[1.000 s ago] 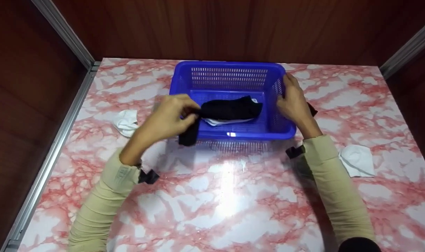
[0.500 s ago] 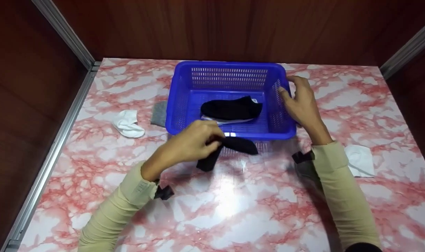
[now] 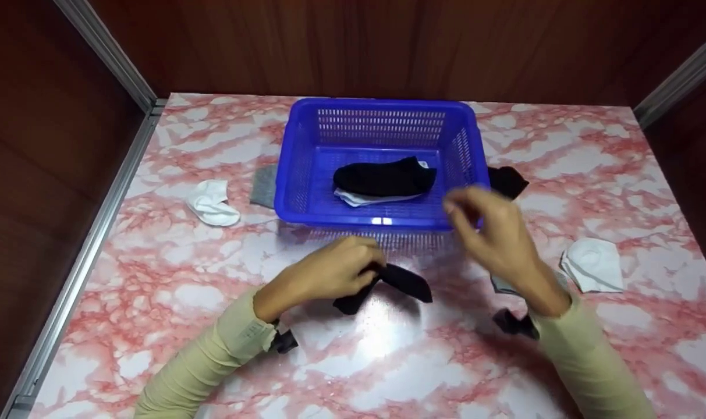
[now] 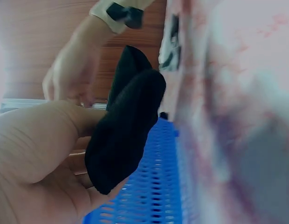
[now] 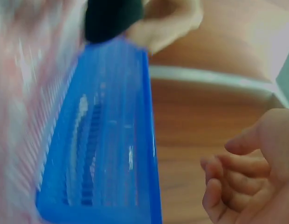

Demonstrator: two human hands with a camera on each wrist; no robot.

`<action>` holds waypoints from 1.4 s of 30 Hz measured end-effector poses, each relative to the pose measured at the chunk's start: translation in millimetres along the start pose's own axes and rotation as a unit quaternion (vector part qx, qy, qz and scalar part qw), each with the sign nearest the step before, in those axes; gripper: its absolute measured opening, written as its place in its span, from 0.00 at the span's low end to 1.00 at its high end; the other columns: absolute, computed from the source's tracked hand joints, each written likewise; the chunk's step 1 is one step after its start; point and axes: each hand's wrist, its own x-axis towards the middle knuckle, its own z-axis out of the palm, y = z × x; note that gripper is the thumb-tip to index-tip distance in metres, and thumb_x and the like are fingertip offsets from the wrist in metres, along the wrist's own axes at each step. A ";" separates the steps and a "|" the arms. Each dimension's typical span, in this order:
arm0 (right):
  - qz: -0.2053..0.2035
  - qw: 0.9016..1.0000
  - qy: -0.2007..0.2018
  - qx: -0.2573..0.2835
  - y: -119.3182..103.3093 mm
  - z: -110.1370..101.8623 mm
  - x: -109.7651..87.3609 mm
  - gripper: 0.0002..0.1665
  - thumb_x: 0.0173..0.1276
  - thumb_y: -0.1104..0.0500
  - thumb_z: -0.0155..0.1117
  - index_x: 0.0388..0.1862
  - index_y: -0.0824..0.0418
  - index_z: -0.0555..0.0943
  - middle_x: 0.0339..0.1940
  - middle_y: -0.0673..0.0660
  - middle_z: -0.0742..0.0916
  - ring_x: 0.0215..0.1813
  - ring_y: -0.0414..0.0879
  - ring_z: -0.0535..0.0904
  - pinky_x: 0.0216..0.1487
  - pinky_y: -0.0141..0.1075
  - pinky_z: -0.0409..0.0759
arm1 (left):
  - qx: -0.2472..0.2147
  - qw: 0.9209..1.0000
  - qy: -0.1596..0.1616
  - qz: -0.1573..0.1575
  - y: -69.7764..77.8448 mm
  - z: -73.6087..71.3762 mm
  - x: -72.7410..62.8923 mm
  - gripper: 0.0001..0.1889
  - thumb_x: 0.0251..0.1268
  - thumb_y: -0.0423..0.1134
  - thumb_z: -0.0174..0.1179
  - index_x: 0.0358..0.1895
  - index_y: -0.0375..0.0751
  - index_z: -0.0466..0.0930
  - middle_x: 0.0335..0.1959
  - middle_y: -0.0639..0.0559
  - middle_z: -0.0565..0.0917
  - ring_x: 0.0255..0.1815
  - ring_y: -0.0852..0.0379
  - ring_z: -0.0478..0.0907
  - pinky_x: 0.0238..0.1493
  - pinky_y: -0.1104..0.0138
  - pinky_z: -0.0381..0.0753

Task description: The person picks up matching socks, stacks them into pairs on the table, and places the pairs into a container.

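Observation:
My left hand (image 3: 335, 267) pinches a black sock (image 3: 408, 282) by its middle, in front of the basket; both ends droop over the table. In the left wrist view the sock (image 4: 126, 126) is folded over the fingers. My right hand (image 3: 492, 233) has left the rim and hovers over the front right corner of the blue basket (image 3: 382, 221). Its fingers hang loosely curled with nothing between them, as the right hand (image 5: 247, 177) shows in the right wrist view. Inside the basket a black sock (image 3: 385, 178) lies on top of a white sock (image 3: 367, 199).
On the left lie a white sock (image 3: 213, 203) and a grey sock (image 3: 263, 186), partly hidden by the basket. To the right are a black sock (image 3: 507, 181), a white sock (image 3: 592, 266) and a grey piece (image 3: 501, 285) partly under the right arm. Dark wooden panels (image 3: 387, 46) border the table.
My left hand has drawn the black sock from over the basket's left side toward the front of the table. My right hand has let go of the basket's right rim and come nearer.

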 end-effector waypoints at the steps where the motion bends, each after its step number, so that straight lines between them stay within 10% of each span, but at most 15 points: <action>1: -0.010 1.000 -0.017 0.006 -4.2 1.2 -5.9 0.05 0.70 0.71 0.68 0.42 0.68 0.87 0.32 0.58 0.89 0.31 0.38 0.77 0.35 0.22 0.77 | 0.002 1.000 -0.003 0.000 -1.4 3.7 0.5 0.08 0.69 0.30 0.61 0.46 0.38 0.89 0.42 0.46 0.87 0.43 0.51 0.85 0.49 0.60 0.89; 14: 0.055 0.963 -0.257 -0.064 -6.2 43.2 -48.6 0.03 0.69 0.63 0.69 0.38 0.62 0.87 0.27 0.51 0.87 0.29 0.40 0.80 0.31 0.37 0.81 | -0.010 0.999 -0.012 -0.051 -20.2 31.7 3.1 0.16 0.70 0.38 0.66 0.59 0.41 0.85 0.55 0.44 0.84 0.56 0.46 0.82 0.63 0.54 0.84; 19: 0.086 0.957 -0.266 -0.084 1.8 52.2 -57.8 0.06 0.71 0.59 0.69 0.40 0.62 0.86 0.30 0.53 0.89 0.33 0.46 0.85 0.35 0.44 0.84 | -0.045 0.992 -0.018 -0.119 -27.4 24.2 -10.0 0.32 0.71 0.49 0.68 0.73 0.41 0.73 0.68 0.39 0.78 0.70 0.40 0.75 0.76 0.47 0.73; 25: 0.119 0.952 -0.271 -0.077 2.7 56.1 -63.1 0.10 0.74 0.53 0.69 0.41 0.59 0.83 0.33 0.52 0.88 0.34 0.46 0.85 0.36 0.43 0.83 | -0.046 0.982 0.008 -0.181 -35.6 21.7 -24.5 0.28 0.73 0.51 0.66 0.63 0.30 0.79 0.56 0.39 0.84 0.59 0.43 0.80 0.64 0.50 0.81; 35: 0.114 0.950 -0.288 -0.044 0.4 66.2 -68.7 0.08 0.70 0.58 0.71 0.40 0.59 0.80 0.35 0.52 0.79 0.35 0.42 0.74 0.36 0.36 0.76 | -0.050 0.981 0.012 -0.188 -35.0 25.5 -26.2 0.12 0.64 0.43 0.73 0.39 0.40 0.84 0.37 0.49 0.82 0.42 0.51 0.79 0.47 0.55 0.82; 42: 0.185 0.938 -0.272 0.114 5.2 57.9 -59.8 0.08 0.67 0.68 0.67 0.39 0.61 0.76 0.36 0.55 0.83 0.41 0.44 0.82 0.42 0.31 0.83 | -0.170 0.967 0.012 -0.190 -40.7 21.4 -22.6 0.08 0.68 0.37 0.68 0.43 0.42 0.78 0.30 0.56 0.77 0.34 0.59 0.73 0.41 0.64 0.74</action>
